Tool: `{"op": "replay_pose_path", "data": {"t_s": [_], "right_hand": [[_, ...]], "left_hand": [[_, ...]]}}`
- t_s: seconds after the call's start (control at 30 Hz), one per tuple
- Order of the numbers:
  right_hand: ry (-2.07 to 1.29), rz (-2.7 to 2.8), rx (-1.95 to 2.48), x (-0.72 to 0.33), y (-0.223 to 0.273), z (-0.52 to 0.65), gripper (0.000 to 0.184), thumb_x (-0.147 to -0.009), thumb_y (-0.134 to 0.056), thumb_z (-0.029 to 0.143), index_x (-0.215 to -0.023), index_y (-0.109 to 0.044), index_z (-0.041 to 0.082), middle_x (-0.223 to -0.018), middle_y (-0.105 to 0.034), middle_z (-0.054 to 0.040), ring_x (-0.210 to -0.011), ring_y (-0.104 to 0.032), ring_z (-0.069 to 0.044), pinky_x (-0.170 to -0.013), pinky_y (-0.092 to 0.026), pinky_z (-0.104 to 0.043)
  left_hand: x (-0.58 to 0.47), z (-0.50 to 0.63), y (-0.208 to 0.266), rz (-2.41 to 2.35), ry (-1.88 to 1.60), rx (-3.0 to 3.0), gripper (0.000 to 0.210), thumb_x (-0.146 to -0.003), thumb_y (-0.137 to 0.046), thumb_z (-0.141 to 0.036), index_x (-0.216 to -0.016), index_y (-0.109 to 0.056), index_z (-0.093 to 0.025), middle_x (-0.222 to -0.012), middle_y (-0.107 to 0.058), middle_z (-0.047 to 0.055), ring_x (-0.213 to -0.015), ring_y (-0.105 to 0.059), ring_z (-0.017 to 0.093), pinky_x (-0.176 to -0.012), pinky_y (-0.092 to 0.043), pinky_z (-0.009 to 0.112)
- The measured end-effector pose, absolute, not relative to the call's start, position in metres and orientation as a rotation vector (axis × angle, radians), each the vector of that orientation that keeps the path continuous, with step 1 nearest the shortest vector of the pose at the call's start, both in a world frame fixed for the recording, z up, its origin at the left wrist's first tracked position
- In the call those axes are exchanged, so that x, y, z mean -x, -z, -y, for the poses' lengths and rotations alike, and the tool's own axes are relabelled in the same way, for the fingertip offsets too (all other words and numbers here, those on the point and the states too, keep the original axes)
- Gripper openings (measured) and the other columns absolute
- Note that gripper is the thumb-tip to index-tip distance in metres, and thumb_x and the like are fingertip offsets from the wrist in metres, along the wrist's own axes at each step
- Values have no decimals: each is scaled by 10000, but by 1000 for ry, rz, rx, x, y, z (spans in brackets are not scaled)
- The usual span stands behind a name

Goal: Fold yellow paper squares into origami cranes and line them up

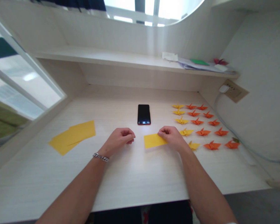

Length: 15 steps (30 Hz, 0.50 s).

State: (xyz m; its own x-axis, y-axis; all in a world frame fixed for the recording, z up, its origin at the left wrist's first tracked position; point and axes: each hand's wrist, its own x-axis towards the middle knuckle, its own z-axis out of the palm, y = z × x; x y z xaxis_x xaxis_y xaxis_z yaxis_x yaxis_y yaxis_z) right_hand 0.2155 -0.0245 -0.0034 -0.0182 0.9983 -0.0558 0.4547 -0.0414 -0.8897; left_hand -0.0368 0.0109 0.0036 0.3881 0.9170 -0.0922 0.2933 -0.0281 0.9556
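Note:
A yellow sheet of origami paper (pixel 152 141), rectangular in outline, is pinched at its right end between the thumb and fingers of my right hand (pixel 172 137). To the left of that sheet, my left hand (pixel 121 139) has its fingers curled in and the thumb drawn close to them, with nothing visible in the grip. A gap separates my left hand from the paper. Further left lie overlapping yellow sheets (pixel 81 132) on the desk (pixel 126 177). Beside my right hand stand several folded paper cranes, yellow ones (pixel 182 120) nearest and orange ones (pixel 203 132) beyond.
A black phone (pixel 144 113) lies behind the hands. Along the right wall, a cable (pixel 224 121) runs down from a plug in the socket plate (pixel 235 91). The shelf (pixel 121 60) above the desk carries papers (pixel 193 64). A mirror (pixel 154 12) hangs higher up.

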Motion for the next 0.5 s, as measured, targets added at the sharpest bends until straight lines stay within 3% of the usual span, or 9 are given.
{"op": "replay_pose_path", "data": {"t_s": [0.17, 0.33, 0.5], "right_hand": [[-1085, 1623, 1537, -198, 6, 26, 173, -733, -626, 321, -733, -704, 166, -668, -659, -11, -619, -550, -140, -543, -369, -232], [-1088, 1470, 1545, -192, 10, 24, 215, -705, -670, 362, -766, -714, 161, -712, -688, -26, -650, -581, -151, -572, -405, -242], [-1121, 1382, 1551, -191, 12, 24, 228, -684, -693, 368, -747, -712, 149, -707, -696, -39, -647, -599, -158, -588, -433, -252]], "left_hand": [[22, -1, -2, -1025, -716, -1541, 206, -709, -652, -355, -768, -732, -174, -717, -699, 66, -597, -593, 161, -539, -462, 242], [19, 1, -1, -1033, -659, -1596, 205, -732, -642, -358, -698, -732, -176, -621, -663, 46, -551, -562, 152, -517, -434, 236], [20, 0, -5, -1046, -648, -1604, 188, -722, -651, -349, -705, -734, -181, -663, -688, 49, -587, -588, 164, -542, -435, 241]]}}
